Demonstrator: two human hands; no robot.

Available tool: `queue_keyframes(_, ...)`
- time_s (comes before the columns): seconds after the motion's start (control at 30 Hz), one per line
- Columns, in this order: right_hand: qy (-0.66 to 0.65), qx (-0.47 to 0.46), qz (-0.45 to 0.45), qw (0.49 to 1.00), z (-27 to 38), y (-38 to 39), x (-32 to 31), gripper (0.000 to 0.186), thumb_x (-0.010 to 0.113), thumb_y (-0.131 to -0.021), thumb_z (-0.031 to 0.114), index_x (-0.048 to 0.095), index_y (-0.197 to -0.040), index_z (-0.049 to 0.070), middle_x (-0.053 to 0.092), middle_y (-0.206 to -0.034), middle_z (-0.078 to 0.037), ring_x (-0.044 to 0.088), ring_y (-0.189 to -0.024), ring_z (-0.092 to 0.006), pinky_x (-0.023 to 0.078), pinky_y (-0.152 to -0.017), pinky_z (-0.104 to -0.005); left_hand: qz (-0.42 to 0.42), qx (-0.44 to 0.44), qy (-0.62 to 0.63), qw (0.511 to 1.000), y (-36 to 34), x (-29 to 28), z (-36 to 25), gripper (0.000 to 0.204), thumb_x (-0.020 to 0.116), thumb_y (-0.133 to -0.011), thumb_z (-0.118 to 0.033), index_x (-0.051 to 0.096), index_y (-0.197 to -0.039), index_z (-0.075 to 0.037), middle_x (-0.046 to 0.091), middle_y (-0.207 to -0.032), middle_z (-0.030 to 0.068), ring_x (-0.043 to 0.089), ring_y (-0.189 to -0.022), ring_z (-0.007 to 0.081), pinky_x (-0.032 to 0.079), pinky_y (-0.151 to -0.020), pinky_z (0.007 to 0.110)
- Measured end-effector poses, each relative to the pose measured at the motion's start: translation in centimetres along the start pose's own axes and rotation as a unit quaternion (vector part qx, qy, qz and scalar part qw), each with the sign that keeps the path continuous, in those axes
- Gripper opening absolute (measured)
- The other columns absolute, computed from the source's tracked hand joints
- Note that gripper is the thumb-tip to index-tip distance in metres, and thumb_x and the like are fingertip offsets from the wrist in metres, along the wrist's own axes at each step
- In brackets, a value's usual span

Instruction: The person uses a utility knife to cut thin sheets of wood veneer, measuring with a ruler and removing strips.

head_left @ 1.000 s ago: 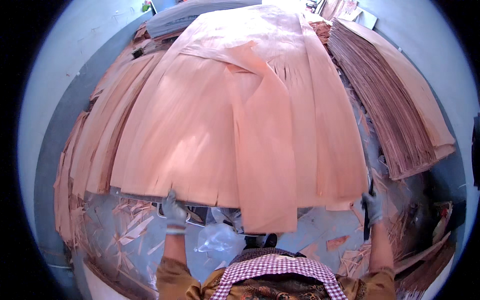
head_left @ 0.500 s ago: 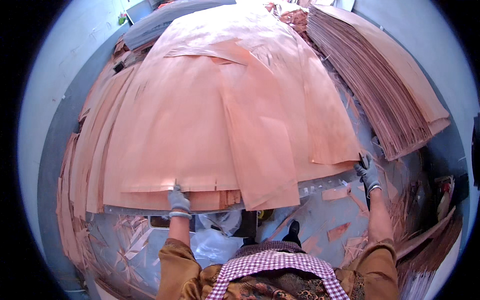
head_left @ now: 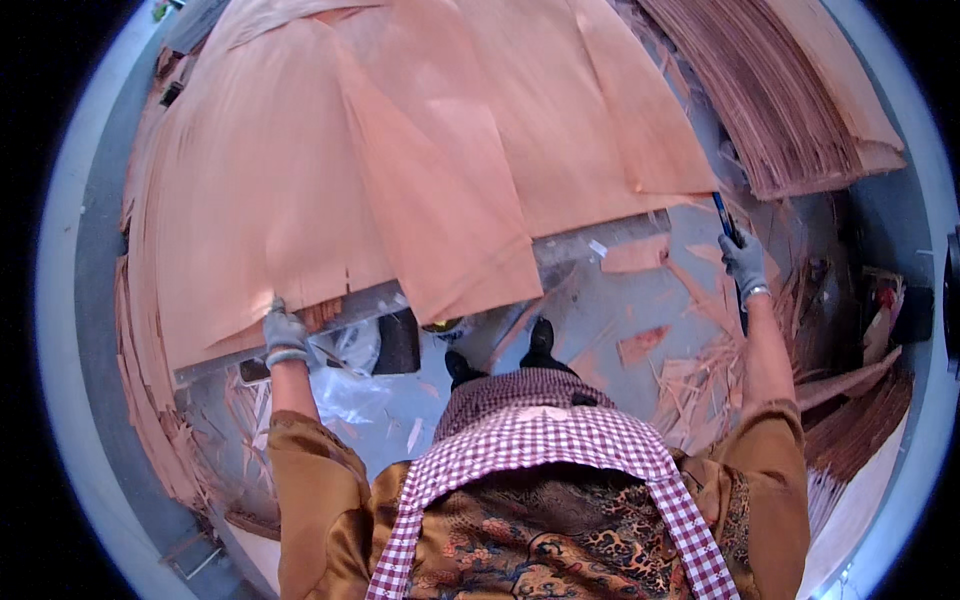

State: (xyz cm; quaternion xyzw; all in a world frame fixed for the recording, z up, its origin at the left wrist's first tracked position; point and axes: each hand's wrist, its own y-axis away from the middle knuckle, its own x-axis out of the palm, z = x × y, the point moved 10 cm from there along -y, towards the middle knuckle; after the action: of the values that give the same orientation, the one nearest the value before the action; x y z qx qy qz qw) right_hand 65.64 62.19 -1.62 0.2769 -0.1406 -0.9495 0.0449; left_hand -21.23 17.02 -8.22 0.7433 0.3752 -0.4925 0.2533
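Note:
Large, thin, reddish wood veneer sheets (head_left: 270,190) overlap on a low platform in front of me. My left hand (head_left: 284,332), in a grey glove, grips the near edge of the left sheet, its thumb on top. A narrower veneer piece (head_left: 440,200) lies slantwise over the middle and overhangs the front edge. My right hand (head_left: 743,262), also gloved, is closed round a long, thin blue-and-black tool (head_left: 722,212). The tool's upper end reaches the near right corner of another veneer strip (head_left: 650,120); whether it touches I cannot tell. Part of the tool is hidden by my hand.
A tall stack of veneer (head_left: 760,90) stands at the far right. Torn wood scraps (head_left: 700,390) litter the floor on the right, with more at the left. Clear plastic (head_left: 350,395) lies under the platform's front edge (head_left: 600,232), near my feet (head_left: 540,340).
My view has tipped downward and shifted, so the sheets appear higher. My left hand still grips the sheet edge. My right hand, with the tool, has drawn back from the strip's corner.

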Motion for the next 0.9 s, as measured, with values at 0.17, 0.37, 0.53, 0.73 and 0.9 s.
queue_keyframes(0.17, -0.086, 0.043, 0.024, 0.995, -5.6, 4.0, 3.8, 0.012, 0.065, -0.083, 0.018, 0.058, -0.081, 0.009, 0.053, -0.058, 0.001, 0.047, -0.043, -0.0067, 0.034, -0.037, -0.0226, 0.054, -0.033, 0.037, 0.997, -0.3, 2.6, -2.3, 0.032, 0.042, -0.081, -0.015, 0.06, -0.102, 0.001, 0.063, -0.086, 0.0219, 0.062, -0.077, 0.0352, 0.049, -0.07, 0.043)
queue_keyframes(0.37, -0.095, 0.017, 0.029, 0.995, -1.0, 7.5, 3.0, 0.011, 0.065, -0.083, 0.015, 0.057, -0.078, 0.009, 0.049, -0.057, 0.004, 0.044, -0.044, -0.0055, 0.032, -0.038, -0.0205, 0.047, 0.038, 0.095, 0.994, 3.8, 0.9, -7.2, 0.023, 0.045, -0.093, -0.02, 0.057, -0.104, -0.004, 0.061, -0.092, 0.0069, 0.056, -0.074, 0.0194, 0.049, -0.068, 0.031)
queue_keyframes(0.53, -0.09, -0.041, 0.032, 0.995, 6.1, 12.1, 4.8, 0.011, 0.066, -0.083, 0.017, 0.059, -0.081, 0.008, 0.049, -0.058, 0.004, 0.044, -0.045, -0.0047, 0.032, -0.039, -0.0198, 0.073, -0.263, 0.804, 0.528, 7.6, 3.8, -12.1, 0.019, 0.049, -0.092, -0.015, 0.058, -0.107, -0.006, 0.064, -0.103, 0.0104, 0.062, -0.091, 0.0225, 0.052, -0.078, 0.036)
queue_keyframes(0.73, -0.169, -0.062, 0.199, 0.963, 17.2, 18.0, 20.7, 0.02, 0.065, -0.085, 0.024, 0.061, -0.083, 0.005, 0.05, -0.058, 0.002, 0.045, -0.046, -0.0066, 0.034, -0.042, -0.0211, 0.149, -0.123, 0.627, 0.755, 18.3, -0.6, -16.9, 0.025, 0.054, -0.088, -0.019, 0.06, -0.106, -0.004, 0.065, -0.094, 0.0091, 0.065, -0.084, 0.0213, 0.053, -0.073, 0.033)
queue_keyframes(0.9, -0.235, -0.095, 0.298, 0.92, 24.7, 19.4, 35.1, 0.023, 0.064, -0.086, 0.025, 0.063, -0.088, 0.002, 0.054, -0.06, -0.001, 0.049, -0.048, -0.0088, 0.038, -0.044, -0.0222, 0.323, -0.162, 0.525, 0.77, 28.7, 4.0, -15.1, 0.03, 0.048, -0.08, -0.001, 0.057, -0.108, 0.004, 0.065, -0.094, 0.0139, 0.064, -0.083, 0.022, 0.051, -0.073, 0.03)
